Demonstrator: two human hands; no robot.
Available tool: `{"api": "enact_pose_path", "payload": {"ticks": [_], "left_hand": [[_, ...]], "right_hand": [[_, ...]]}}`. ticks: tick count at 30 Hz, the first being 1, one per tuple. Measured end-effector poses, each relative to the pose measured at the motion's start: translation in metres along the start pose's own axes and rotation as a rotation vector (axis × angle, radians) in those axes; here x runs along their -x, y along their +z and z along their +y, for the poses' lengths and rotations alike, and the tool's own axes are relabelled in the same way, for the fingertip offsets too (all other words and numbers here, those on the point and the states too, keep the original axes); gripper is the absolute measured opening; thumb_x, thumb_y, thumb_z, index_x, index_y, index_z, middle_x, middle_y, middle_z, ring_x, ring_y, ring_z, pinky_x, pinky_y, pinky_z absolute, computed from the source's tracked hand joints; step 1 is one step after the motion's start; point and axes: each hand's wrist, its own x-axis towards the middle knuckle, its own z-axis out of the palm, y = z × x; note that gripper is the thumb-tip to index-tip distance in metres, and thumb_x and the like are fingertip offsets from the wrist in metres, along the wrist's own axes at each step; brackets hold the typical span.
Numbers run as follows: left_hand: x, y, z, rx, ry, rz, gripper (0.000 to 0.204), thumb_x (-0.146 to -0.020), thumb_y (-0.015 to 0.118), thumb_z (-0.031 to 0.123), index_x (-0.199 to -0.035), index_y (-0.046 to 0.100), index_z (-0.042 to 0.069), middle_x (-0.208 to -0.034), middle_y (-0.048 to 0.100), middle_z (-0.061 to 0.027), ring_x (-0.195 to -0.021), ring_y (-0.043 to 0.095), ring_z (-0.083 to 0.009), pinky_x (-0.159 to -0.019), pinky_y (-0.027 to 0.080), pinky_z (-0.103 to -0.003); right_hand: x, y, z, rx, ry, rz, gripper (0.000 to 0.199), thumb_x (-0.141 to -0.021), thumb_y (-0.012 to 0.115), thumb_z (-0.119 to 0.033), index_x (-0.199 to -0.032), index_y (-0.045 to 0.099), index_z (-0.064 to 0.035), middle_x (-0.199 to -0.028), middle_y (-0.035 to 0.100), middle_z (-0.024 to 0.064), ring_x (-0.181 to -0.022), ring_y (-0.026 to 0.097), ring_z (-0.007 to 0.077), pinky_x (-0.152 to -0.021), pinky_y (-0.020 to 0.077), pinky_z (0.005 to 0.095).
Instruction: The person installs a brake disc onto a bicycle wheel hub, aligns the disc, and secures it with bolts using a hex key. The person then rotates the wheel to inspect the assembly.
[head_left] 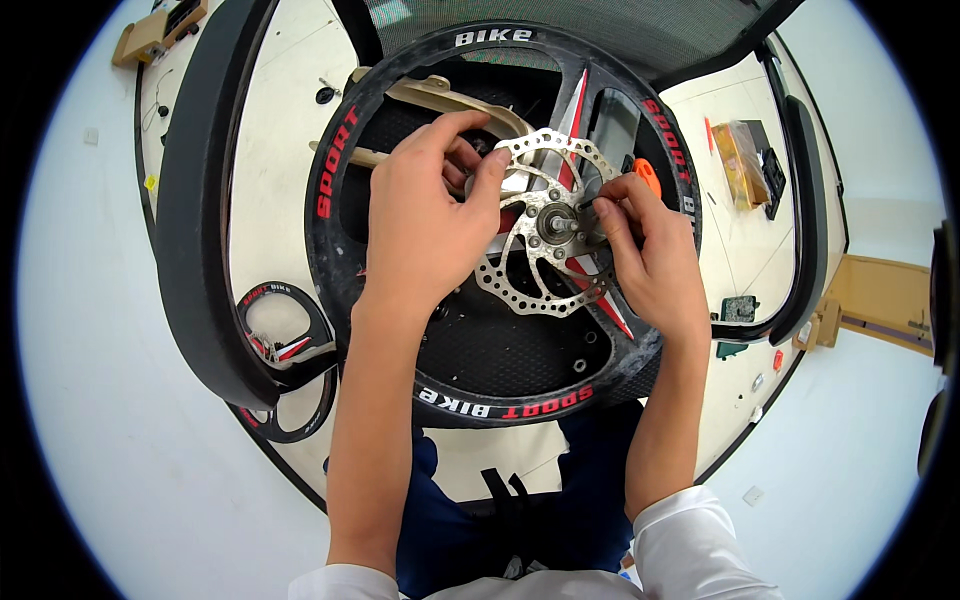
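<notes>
I see a black wheel (505, 400) with red and white lettering lying flat in front of me, over the near edge of a pale table (285, 150). A silver disc (535, 290), drilled with holes, sits on the hub (556, 222) at the wheel's middle.

My left hand (420, 220) rests on the disc's left side. Its fingers (490, 170) curl over the disc's upper rim and pinch it, thumb hidden under the hand, so I read it as closed on the disc. My right hand (650, 250) is just right of the hub, with thumb and forefinger closed around a small tool (645, 175) with an orange handle. The tool's dark tip points at the disc near the hub; I cannot tell whether it touches a bolt there.

A tan bracket (440, 95) lies under the wheel's far side, showing through its spokes. A black tyre (195, 200) curves around the wheel on the left and another black band (805, 200) on the right. A smaller black wheel (285, 330) lies by the table's left edge. An amber packet (738, 160) rests toward the table's right edge, with a dark box (772, 170) just beside it.

My white sleeves (690, 545) and dark trousers (460, 520) show at the bottom.
</notes>
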Motion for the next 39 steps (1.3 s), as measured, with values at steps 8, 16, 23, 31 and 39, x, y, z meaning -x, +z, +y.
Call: {"api": "enact_pose_path", "payload": {"ticks": [8, 16, 23, 31, 39], "left_hand": [[0.001, 0.001, 0.003, -0.002, -0.077, -0.074, 0.027, -0.094, 0.069, 0.016, -0.115, 0.070, -0.001, -0.072, 0.066, -0.0082, -0.060, 0.060, -0.0147, -0.059, 0.049, -0.029], [-0.001, -0.002, 0.000, 0.034, -0.051, -0.075, 0.023, -0.096, 0.069, 0.013, -0.114, 0.069, -0.002, -0.073, 0.066, -0.0028, -0.062, 0.054, -0.0050, -0.059, 0.045, -0.023], [-0.001, -0.006, -0.001, 0.098, -0.110, -0.123, 0.027, -0.094, 0.067, 0.019, -0.110, 0.070, -0.003, -0.074, 0.071, -0.0158, -0.062, 0.067, -0.0260, -0.063, 0.051, -0.037], [-0.001, 0.001, -0.011, 0.104, 0.038, -0.032, 0.021, -0.095, 0.062, 0.007, -0.108, 0.072, -0.005, -0.086, 0.074, -0.0181, -0.074, 0.072, -0.0247, -0.071, 0.055, -0.034], [0.004, 0.005, -0.018, 0.100, 0.052, 0.003, 0.021, -0.093, 0.061, 0.003, -0.108, 0.073, -0.006, -0.095, 0.074, -0.0220, -0.085, 0.074, -0.0327, -0.078, 0.056, -0.037]], "right_hand": [[0.003, 0.010, 0.007, 0.084, -0.096, 0.076, 0.010, -0.099, 0.061, -0.005, -0.104, 0.060, 0.0025, -0.074, 0.062, 0.0180, -0.060, 0.057, 0.0296, -0.061, 0.0452, 0.0342], [0.007, 0.015, 0.004, 0.364, -0.202, 0.057, 0.011, -0.099, 0.060, -0.008, -0.107, 0.060, -0.0013, -0.085, 0.068, 0.0234, -0.077, 0.066, 0.0442, -0.067, 0.0515, 0.0496], [0.012, 0.031, -0.005, 0.424, -0.144, 0.158, 0.012, -0.099, 0.058, -0.005, -0.107, 0.064, 0.0024, -0.081, 0.066, 0.0265, -0.073, 0.065, 0.0446, -0.064, 0.0505, 0.0488], [0.011, 0.033, -0.006, 0.403, -0.143, 0.211, 0.012, -0.098, 0.059, -0.005, -0.105, 0.065, 0.0031, -0.082, 0.067, 0.0271, -0.075, 0.066, 0.0449, -0.065, 0.0510, 0.0476], [-0.006, -0.002, 0.017, 0.513, -0.435, -0.115, 0.017, -0.094, 0.064, -0.002, -0.111, 0.062, 0.0008, -0.089, 0.069, 0.0226, -0.074, 0.068, 0.0428, -0.064, 0.0541, 0.0476]]}}
